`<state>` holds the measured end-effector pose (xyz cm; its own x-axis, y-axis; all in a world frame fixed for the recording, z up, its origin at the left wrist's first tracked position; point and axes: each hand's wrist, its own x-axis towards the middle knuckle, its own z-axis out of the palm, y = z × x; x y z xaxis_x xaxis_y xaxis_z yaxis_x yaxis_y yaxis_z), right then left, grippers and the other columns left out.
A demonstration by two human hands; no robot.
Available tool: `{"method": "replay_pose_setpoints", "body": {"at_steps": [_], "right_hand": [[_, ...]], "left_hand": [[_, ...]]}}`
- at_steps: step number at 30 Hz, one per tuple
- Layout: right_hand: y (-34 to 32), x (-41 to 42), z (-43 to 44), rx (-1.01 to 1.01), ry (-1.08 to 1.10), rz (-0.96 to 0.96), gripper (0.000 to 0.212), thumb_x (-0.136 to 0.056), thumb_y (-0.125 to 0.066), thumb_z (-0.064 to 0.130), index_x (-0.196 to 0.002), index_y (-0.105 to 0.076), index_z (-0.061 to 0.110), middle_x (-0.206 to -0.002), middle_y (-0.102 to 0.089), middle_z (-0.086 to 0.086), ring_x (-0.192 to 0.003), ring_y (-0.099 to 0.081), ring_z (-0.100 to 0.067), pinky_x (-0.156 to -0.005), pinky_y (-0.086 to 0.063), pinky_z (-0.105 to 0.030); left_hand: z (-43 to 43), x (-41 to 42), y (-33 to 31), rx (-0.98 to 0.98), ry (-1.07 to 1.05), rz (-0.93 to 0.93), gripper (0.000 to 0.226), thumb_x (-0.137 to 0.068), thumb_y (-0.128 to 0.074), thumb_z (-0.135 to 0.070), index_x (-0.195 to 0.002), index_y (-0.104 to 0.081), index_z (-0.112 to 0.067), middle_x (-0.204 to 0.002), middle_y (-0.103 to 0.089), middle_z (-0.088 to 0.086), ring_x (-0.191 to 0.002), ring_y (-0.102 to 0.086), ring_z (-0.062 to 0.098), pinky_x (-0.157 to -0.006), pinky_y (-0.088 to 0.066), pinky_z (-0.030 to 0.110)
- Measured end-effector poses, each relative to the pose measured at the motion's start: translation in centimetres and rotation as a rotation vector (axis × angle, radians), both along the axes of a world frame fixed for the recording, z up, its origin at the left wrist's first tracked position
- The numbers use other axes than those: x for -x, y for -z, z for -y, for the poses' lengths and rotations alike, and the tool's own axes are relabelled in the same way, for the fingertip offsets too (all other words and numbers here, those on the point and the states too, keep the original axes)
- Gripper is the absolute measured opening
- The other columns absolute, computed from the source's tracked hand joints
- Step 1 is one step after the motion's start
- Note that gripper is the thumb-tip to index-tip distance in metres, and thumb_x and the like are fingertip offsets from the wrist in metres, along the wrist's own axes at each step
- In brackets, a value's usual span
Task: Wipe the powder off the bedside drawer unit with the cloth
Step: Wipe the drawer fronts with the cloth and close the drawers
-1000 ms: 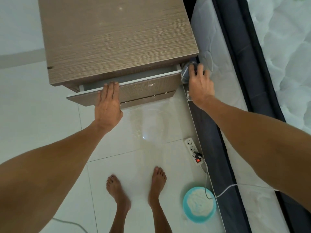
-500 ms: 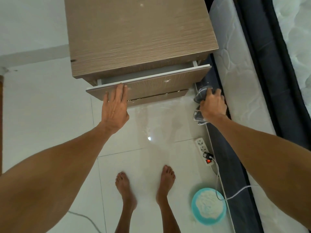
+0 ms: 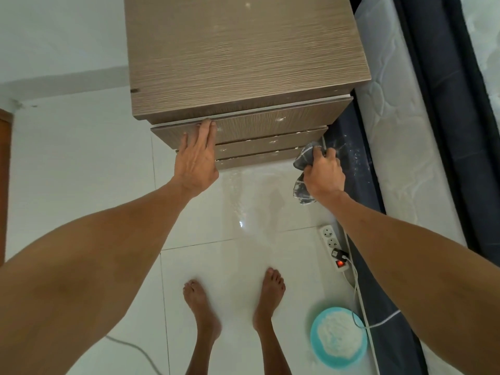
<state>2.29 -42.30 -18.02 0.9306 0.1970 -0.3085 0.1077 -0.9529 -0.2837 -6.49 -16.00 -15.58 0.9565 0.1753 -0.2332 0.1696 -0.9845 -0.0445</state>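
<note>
The wood-grain bedside drawer unit [image 3: 243, 50] stands ahead of me, its drawers pushed in. White powder specks dot the drawer fronts [image 3: 278, 119] and lie along their top edges. My left hand [image 3: 196, 161] rests flat against the top drawer's front, fingertips at its upper edge. My right hand [image 3: 323, 171] grips a bunched grey checked cloth [image 3: 304, 158] low by the unit's right front corner, beside the lowest drawer. Part of the cloth hangs below my wrist.
A bed with a dark base [image 3: 351, 147] dusted with powder and a white mattress [image 3: 400, 131] stands close on the right. On the tiled floor lie a power strip [image 3: 332, 246], its cable, and a teal plate of powder [image 3: 338, 338]. My bare feet [image 3: 205, 309] stand below.
The top drawer has gone from open to pushed in under my left hand. My right hand with the cloth has dropped from the unit's top right corner to the lowest drawer's level.
</note>
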Motion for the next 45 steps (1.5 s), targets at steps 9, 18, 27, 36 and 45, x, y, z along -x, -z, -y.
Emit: {"method": "replay_pose_setpoints", "body": {"at_steps": [9,18,27,36,45], "right_hand": [[0.3,-1.0,-0.3,-0.219,0.202,0.126,0.041,-0.096,-0.052,0.020,-0.134,-0.049,0.007,-0.130,-0.047,-0.018,-0.111,-0.056,-0.037,-0.094,-0.047,-0.047],[-0.6,-3.4,-1.3,-0.579,0.611,0.410,0.031,-0.091,-0.052,0.019,-0.113,-0.062,0.001,-0.112,-0.063,-0.015,-0.098,-0.058,-0.024,-0.090,-0.042,-0.029],[5.4,-8.0,-4.1,-1.047,0.690,0.755,0.051,-0.089,-0.051,0.032,-0.133,-0.057,0.006,-0.124,-0.058,-0.002,-0.117,-0.053,-0.011,-0.107,-0.040,-0.027],[12.5,-9.5,-10.4,-0.868,0.544,1.015,0.069,-0.101,-0.024,0.045,-0.157,-0.005,0.010,-0.163,0.000,-0.020,-0.151,-0.005,-0.035,-0.123,-0.004,-0.046],[15.0,-6.0,-18.7,-0.720,0.422,1.208,0.078,-0.097,-0.020,0.058,-0.156,-0.012,0.008,-0.162,-0.006,-0.024,-0.149,-0.005,-0.041,-0.120,-0.009,-0.055]], "left_hand": [[-1.0,0.8,1.0,0.051,-0.079,0.192,0.083,-0.071,-0.071,-0.007,-0.143,-0.030,-0.004,-0.148,-0.029,0.020,-0.129,-0.040,0.037,-0.110,-0.032,0.049],[-6.8,2.6,2.8,0.120,-0.382,0.593,0.036,-0.091,-0.053,-0.021,-0.121,-0.047,-0.002,-0.125,-0.046,0.021,-0.112,-0.049,0.037,-0.095,-0.039,0.047],[-11.5,1.2,8.5,0.273,-0.134,0.988,0.025,-0.094,-0.049,-0.018,-0.113,-0.049,0.000,-0.112,-0.046,0.022,-0.095,-0.053,0.032,-0.077,-0.047,0.041],[-13.8,-1.0,12.3,0.279,0.133,1.371,0.027,-0.095,-0.050,-0.016,-0.112,-0.050,0.003,-0.107,-0.031,-0.018,-0.094,-0.046,0.018,-0.076,-0.048,0.028],[-14.2,-0.6,12.9,0.196,0.207,1.445,0.029,-0.088,-0.045,-0.002,-0.115,-0.056,0.004,-0.108,-0.050,0.021,-0.096,-0.053,0.023,-0.080,-0.042,0.012]]}}
